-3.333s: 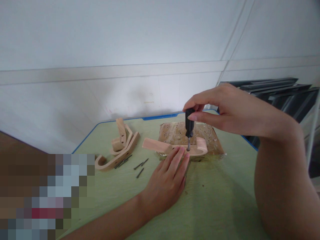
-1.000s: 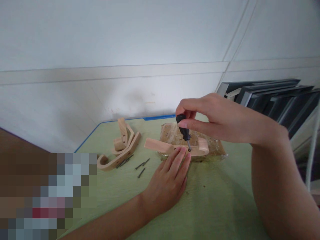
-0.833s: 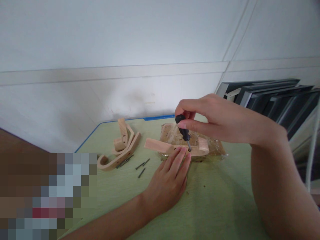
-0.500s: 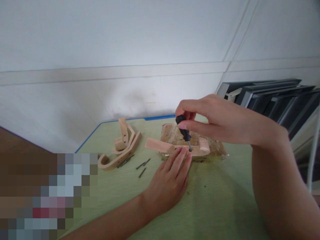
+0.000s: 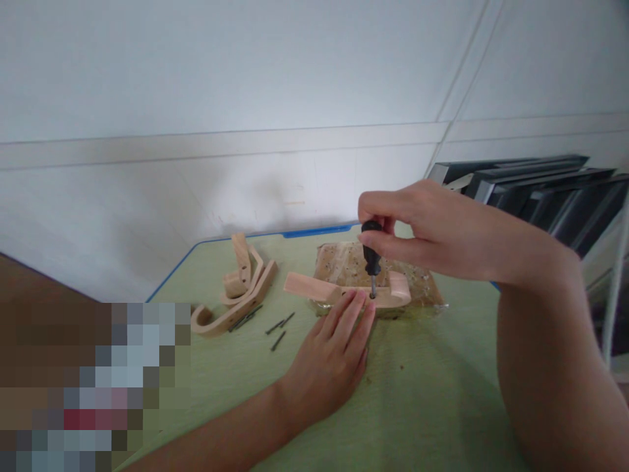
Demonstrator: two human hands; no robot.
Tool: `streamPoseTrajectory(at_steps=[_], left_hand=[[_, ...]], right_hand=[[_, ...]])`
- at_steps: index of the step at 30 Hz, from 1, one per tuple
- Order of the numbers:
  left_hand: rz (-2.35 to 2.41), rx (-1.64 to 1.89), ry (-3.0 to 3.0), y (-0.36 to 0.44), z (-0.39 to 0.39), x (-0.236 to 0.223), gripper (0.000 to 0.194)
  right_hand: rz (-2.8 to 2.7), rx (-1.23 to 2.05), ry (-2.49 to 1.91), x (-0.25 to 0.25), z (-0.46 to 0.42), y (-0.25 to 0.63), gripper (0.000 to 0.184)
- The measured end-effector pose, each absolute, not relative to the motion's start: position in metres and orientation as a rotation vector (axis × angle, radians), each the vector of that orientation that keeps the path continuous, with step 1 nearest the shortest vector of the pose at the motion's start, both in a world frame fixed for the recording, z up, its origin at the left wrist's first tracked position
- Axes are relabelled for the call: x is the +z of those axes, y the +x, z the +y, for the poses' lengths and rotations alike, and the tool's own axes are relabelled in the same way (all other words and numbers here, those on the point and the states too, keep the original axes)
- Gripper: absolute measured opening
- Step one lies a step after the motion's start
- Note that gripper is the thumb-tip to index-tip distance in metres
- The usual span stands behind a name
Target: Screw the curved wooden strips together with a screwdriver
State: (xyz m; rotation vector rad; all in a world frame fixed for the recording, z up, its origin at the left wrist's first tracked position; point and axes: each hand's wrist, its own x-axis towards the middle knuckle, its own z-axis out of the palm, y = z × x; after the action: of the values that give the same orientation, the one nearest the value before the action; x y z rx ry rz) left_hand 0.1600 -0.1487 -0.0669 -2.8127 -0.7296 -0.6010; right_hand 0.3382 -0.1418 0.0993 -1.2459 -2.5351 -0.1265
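My right hand [image 5: 417, 226] is closed around the black handle of a screwdriver [image 5: 372, 252], which stands nearly upright. Its metal tip meets a dark hole or screw head in the middle of a pale wooden hook [image 5: 314, 287]. The hook lies across a clear plastic bag [image 5: 339, 262] with brown contents. From the near side, my left hand [image 5: 334, 360] holds the hook down, its fingertips pressed on the wood close to the screwdriver tip; the thumb is hidden. More wooden hooks [image 5: 246, 301] and several dark screws [image 5: 278, 340] lie to the left.
A green tabletop [image 5: 432, 406] with a blue edge [image 5: 314, 231] meets a white wall [image 5: 246, 78]. Dark flat panels [image 5: 550, 196] lean at the right. A blurred-out patch [image 5: 113, 380] covers the lower left.
The screwdriver has gone from leaning left to nearly upright, and my right hand has shifted slightly right with it. My left hand and the hook are nearly unchanged.
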Motion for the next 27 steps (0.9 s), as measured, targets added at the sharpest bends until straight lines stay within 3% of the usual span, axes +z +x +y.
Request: streamPoseTrajectory(at_steps=[27], left_hand=[[-0.719, -0.594, -2.789, 0.1597, -0.1482, -0.0674, 0.053]], right_hand=[[-2.321, -0.324, -1.566, 0.0946, -0.1389, 0.3432, 0.042]])
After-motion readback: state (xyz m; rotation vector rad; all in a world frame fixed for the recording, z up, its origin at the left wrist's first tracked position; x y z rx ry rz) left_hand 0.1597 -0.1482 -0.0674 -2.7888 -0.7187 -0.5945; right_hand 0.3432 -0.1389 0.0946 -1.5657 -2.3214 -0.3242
